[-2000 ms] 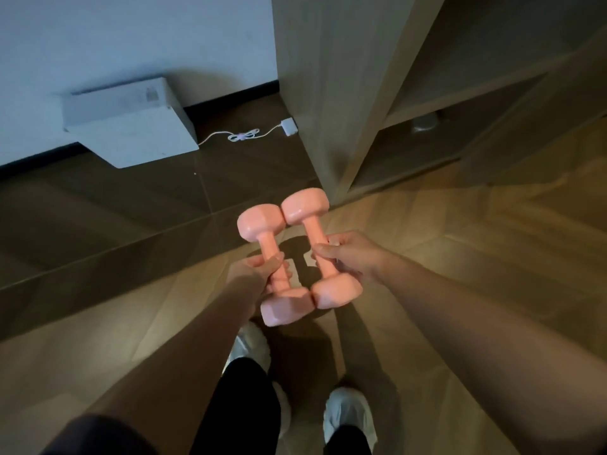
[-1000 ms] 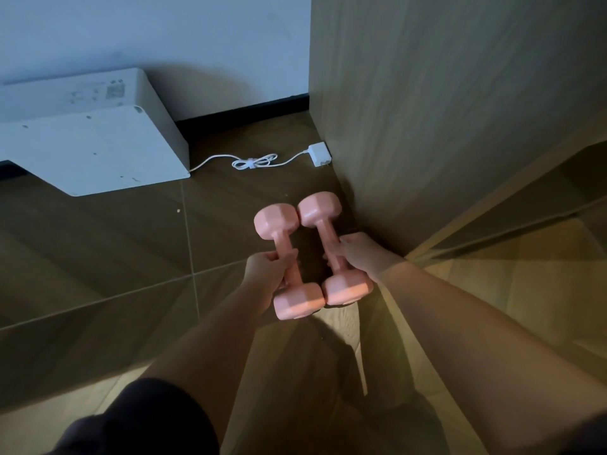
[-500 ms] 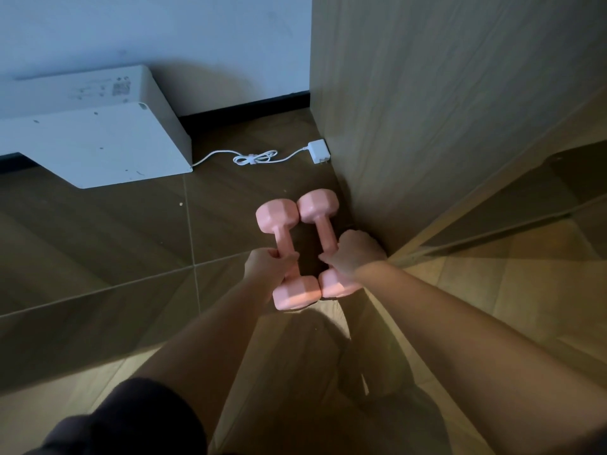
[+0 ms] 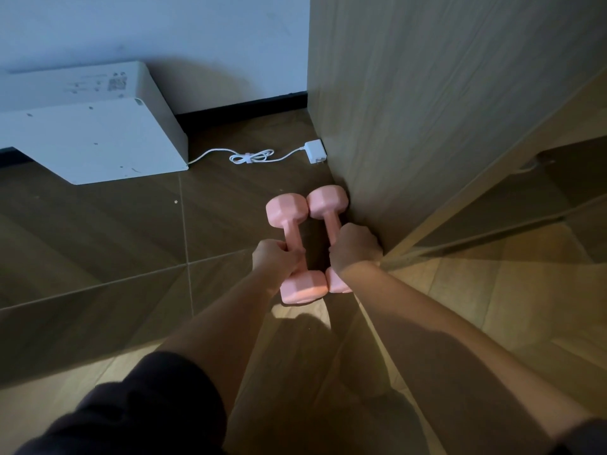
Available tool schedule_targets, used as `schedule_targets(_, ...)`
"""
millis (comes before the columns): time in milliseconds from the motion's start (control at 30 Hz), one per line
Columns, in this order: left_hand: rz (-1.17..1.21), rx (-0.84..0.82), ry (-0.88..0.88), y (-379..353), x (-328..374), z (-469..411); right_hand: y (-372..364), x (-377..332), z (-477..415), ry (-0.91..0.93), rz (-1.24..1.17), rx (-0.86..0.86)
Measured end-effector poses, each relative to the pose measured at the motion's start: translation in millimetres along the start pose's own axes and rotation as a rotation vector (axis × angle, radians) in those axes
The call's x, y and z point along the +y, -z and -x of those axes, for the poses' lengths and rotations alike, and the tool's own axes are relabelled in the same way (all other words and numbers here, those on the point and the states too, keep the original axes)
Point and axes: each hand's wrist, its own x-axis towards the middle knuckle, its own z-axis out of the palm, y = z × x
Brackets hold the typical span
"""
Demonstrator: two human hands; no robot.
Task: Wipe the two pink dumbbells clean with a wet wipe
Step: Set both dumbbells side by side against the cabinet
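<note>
Only one patch of print shows: a label (image 4: 115, 83) with a small square code on the top of the white box (image 4: 92, 142). It is too dim and small to read. The white box is flat-sided with rounded corners and sits against the pale wall (image 4: 164, 31), above a black skirting (image 4: 243, 108). A thin white cable (image 4: 253, 156), bunched in a loose knot at its middle, runs from the box across the floor to a white plug adapter (image 4: 314, 152) lying just beside the wooden panel (image 4: 427, 110).

The floor (image 4: 98, 244) is laid in large dark glossy tiles with thin pale joints, and it looks lighter and warmer near the person. The wooden panel is tall, matte and straight-grained, with an open shelf edge to its right.

Both dumbbells are smooth, matte pink, with faceted heads and slim handles. They lie side by side, heads touching, low down at the foot of the panel. Whether they rest on the floor cannot be told. The left hand (image 4: 279, 257) has its grip curled round the handle of the left dumbbell (image 4: 289, 211). The right hand (image 4: 353, 247) has its grip wrapped round the handle of the right dumbbell (image 4: 326, 203), knuckles close to the panel. A dark sleeve (image 4: 131, 415) covers the left upper arm.
</note>
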Motion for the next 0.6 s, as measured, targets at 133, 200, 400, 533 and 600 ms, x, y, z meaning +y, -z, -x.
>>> schedule_targets(133, 0.016, -0.015, -0.015, -5.2, 1.9, 2.6, 5.2, 1.1, 1.3, 0.031, 0.009, 0.020)
schedule_targets(200, -0.014, -0.022, -0.026, -4.3, 2.3, 2.9, 6.9, 2.7, 2.6, 0.052, 0.037, -0.019)
schedule_targets(400, -0.197, -0.228, -0.259, 4.8, -10.4, 25.8, 22.8, 25.3, 17.5, 0.284, 0.163, -0.263)
schedule_targets(533, -0.484, -0.353, -0.368, 3.5, -23.0, 42.2, 25.3, 52.5, 27.1, 0.418, 0.316, -0.319)
schedule_targets(600, -0.636, -0.316, -0.428, -0.8, -19.3, 45.6, 22.4, 60.5, 25.6, 0.472, 0.367, -0.278)
